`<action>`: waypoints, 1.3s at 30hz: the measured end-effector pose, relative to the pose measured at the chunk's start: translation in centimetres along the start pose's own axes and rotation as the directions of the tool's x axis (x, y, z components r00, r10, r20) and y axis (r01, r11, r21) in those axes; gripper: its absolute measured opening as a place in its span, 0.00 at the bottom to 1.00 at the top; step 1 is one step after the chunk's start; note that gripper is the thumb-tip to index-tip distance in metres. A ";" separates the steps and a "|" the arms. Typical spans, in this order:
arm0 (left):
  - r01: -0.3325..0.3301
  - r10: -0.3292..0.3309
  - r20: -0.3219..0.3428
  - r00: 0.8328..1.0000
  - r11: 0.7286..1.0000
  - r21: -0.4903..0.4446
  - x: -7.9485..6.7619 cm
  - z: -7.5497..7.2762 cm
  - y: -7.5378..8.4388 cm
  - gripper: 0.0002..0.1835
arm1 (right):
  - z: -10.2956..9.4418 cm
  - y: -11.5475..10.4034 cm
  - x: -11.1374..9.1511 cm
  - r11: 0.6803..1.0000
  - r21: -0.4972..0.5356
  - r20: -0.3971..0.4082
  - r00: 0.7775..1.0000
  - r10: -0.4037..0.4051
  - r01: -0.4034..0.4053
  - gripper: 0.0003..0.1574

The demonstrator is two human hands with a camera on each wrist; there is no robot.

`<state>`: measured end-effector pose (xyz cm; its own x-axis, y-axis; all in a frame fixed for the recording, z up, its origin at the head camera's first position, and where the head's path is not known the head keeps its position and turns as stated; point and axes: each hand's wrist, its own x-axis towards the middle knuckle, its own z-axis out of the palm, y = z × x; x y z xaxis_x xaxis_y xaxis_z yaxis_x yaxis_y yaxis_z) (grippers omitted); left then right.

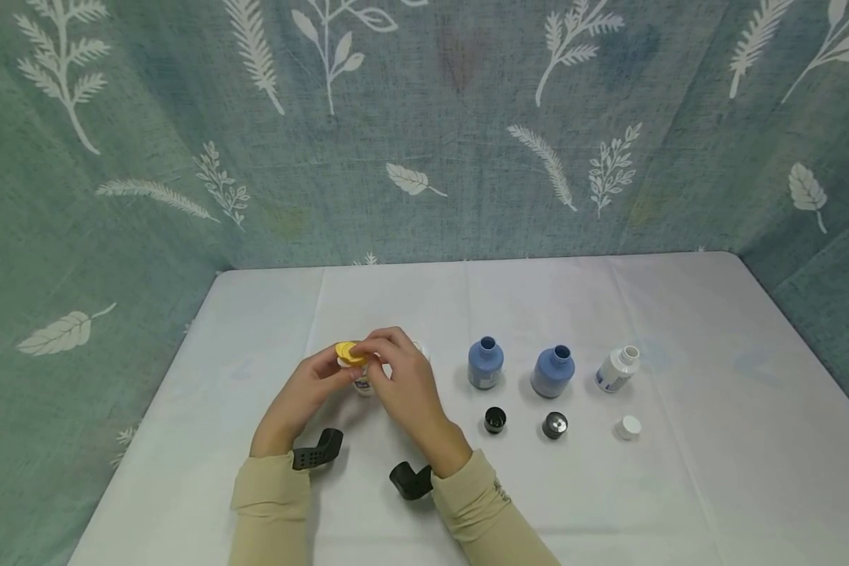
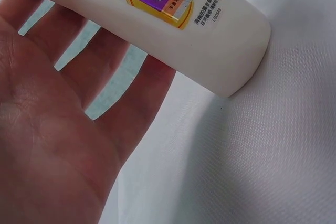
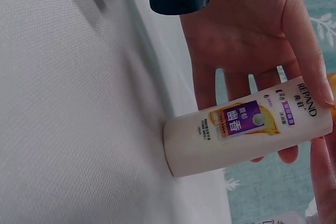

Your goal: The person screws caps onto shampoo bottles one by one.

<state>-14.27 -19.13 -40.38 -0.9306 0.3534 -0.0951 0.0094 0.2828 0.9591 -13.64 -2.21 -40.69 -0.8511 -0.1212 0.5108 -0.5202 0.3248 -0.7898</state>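
A white bottle (image 3: 199, 145) with a purple label and a yellow cap (image 1: 351, 354) stands on the white-covered table. My left hand (image 1: 304, 397) holds it near the top; in the left wrist view its fingers (image 2: 105, 61) pass behind the bottle. From the right, my right hand (image 1: 412, 389) pinches the yellow cap with thumb and fingers. Most of the cap lies outside the right wrist view, at its edge. Behind my right hand, another white bottle (image 3: 281, 217) is mostly hidden.
To the right stand two blue bottles (image 1: 485, 363), (image 1: 553, 372) and a small white bottle (image 1: 617, 369), all with uncovered necks. Nearer me lie two dark caps (image 1: 495, 420), (image 1: 555, 425) and a white cap (image 1: 628, 428). A green leaf-patterned cloth (image 1: 410, 141) hangs behind the table.
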 end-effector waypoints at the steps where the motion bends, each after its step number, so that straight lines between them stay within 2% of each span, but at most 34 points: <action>1: -0.001 0.001 0.000 1.000 1.000 0.002 0.0 0.0 0.0 0.20 | 0.0 0.0 0.0 1.000 -0.003 0.003 1.000 -0.004 0.004 0.15; 13: -0.024 0.025 0.018 1.000 0.999 -0.046 0.1 -0.1 -0.3 0.22 | -0.1 0.1 0.1 0.993 -0.047 0.006 0.994 -0.110 0.110 0.13; 21: -0.042 0.042 -0.002 0.999 0.999 -0.028 0.8 -0.5 -2.1 0.21 | 0.0 0.1 0.1 0.992 -0.018 0.021 0.992 -0.122 0.122 0.11; 27: -0.040 0.040 -0.024 0.999 0.999 -0.008 0.9 -0.6 -2.4 0.22 | 0.1 0.0 0.1 0.991 -0.016 0.030 0.991 -0.132 0.133 0.11; 32: -0.019 0.018 -0.024 1.000 1.000 -0.020 0.8 -0.5 -2.1 0.21 | 0.1 -0.1 0.0 0.991 -0.011 0.042 0.990 -0.136 0.136 0.11; 39: -0.014 0.013 -0.030 0.999 1.000 -0.013 0.1 -0.1 -0.3 0.19 | 0.2 0.1 -0.1 0.992 0.005 0.071 0.989 -0.128 0.128 0.15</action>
<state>-14.38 -19.26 -40.60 -0.9411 0.3298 -0.0743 0.0172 0.2661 0.9638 -13.64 -2.35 -40.89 -0.7802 -0.2282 0.5824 -0.6254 0.3019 -0.7196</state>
